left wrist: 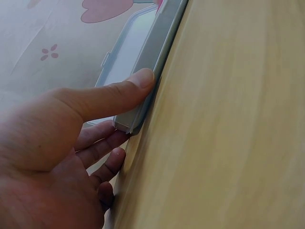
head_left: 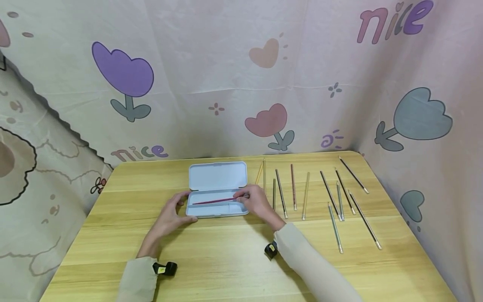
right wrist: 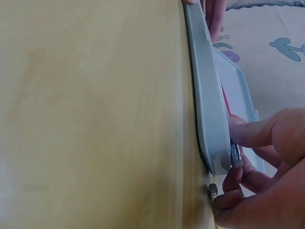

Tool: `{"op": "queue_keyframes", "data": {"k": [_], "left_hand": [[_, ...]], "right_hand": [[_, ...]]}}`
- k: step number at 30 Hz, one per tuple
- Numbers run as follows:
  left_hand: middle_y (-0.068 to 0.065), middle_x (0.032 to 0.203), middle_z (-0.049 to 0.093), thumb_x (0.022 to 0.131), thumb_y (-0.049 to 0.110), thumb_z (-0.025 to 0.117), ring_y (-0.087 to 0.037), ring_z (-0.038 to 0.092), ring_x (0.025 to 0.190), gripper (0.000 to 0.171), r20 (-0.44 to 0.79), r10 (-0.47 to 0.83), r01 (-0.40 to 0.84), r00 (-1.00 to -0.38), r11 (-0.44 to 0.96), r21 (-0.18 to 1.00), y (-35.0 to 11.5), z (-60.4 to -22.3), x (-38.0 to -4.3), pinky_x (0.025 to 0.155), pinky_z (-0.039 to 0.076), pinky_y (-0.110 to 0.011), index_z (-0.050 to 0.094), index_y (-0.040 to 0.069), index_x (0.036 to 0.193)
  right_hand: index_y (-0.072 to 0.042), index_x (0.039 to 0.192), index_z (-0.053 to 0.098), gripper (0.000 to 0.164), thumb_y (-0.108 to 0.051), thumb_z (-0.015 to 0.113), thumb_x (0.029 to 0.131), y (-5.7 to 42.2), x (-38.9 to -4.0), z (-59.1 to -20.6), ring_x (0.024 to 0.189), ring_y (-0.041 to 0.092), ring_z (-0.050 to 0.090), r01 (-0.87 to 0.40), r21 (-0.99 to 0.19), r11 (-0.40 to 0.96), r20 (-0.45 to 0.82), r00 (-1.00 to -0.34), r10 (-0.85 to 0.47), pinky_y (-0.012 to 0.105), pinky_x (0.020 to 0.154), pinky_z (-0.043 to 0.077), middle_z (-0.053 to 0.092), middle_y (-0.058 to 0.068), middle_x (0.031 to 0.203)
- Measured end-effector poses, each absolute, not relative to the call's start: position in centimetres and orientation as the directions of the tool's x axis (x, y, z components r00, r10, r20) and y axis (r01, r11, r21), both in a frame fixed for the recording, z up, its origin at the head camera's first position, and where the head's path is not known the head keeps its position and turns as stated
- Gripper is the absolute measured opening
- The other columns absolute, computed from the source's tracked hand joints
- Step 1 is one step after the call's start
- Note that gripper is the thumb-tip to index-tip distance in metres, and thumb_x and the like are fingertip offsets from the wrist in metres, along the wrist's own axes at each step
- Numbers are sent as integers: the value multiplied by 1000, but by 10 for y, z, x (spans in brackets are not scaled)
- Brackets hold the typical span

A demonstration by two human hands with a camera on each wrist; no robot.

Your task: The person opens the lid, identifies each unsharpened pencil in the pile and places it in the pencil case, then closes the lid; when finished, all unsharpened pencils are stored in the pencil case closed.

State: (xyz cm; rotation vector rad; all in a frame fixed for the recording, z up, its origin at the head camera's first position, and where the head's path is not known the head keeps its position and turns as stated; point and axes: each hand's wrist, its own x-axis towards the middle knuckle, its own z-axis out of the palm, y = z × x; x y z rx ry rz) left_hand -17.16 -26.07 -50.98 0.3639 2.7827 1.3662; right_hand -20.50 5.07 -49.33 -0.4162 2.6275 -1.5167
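Note:
A pale blue pencil case (head_left: 217, 176) lies on the table with its lid raised at the back. My left hand (head_left: 169, 216) holds its left end, the thumb along the front wall and the fingers around the end, as the left wrist view shows. Between the thumb and fingers of my right hand (head_left: 258, 204) is a red pencil (head_left: 213, 201), pinched near its right end. The pencil slants slightly over the open case, its other end pointing left. In the right wrist view, the pencil's metal-banded end (right wrist: 235, 155) sticks out past the fingers.
Several loose pencils lie spread over the table right of the case, among them a dark red pencil (head_left: 293, 186), a yellow pencil (head_left: 306, 196) and a teal pencil (head_left: 335, 227). Behind the wooden table (head_left: 226, 260) hangs a patterned cloth (head_left: 211, 75).

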Motion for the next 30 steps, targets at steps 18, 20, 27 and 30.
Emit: {"op": "queue_keyframes", "data": {"k": [18,20,27,30], "left_hand": [[-23,139,52,74,15,94,-38,49,117,92,77,207,187,-975,588,787,-261,-508,-171,101,42,-56,45,1,150],[-23,139,53,74,14,93,-38,49,117,92,79,209,190,-975,587,787,-260,-507,-170,102,42,-56,45,1,150],[-25,140,54,74,15,93,-41,50,119,91,89,212,199,-973,582,789,-260,-508,-169,101,42,-59,45,0,150],[-26,140,53,74,15,93,-42,50,119,91,86,210,195,-974,581,790,-260,-508,-168,101,42,-59,45,0,150]], "right_hand": [[-7,102,79,10,-6,74,93,50,-211,-492,89,19,65,-120,-886,448,-25,-952,-305,28,72,56,72,11,116],[-6,105,78,12,-5,73,94,52,-211,-491,87,19,63,-142,-887,439,-4,-949,-314,27,71,55,71,10,115],[-3,111,76,18,-2,72,94,65,-204,-481,86,20,60,-219,-883,416,94,-949,-301,29,72,51,73,9,105],[-3,114,74,21,-1,72,93,72,-198,-475,89,21,61,-236,-880,412,118,-949,-291,31,74,52,73,10,104]]}}
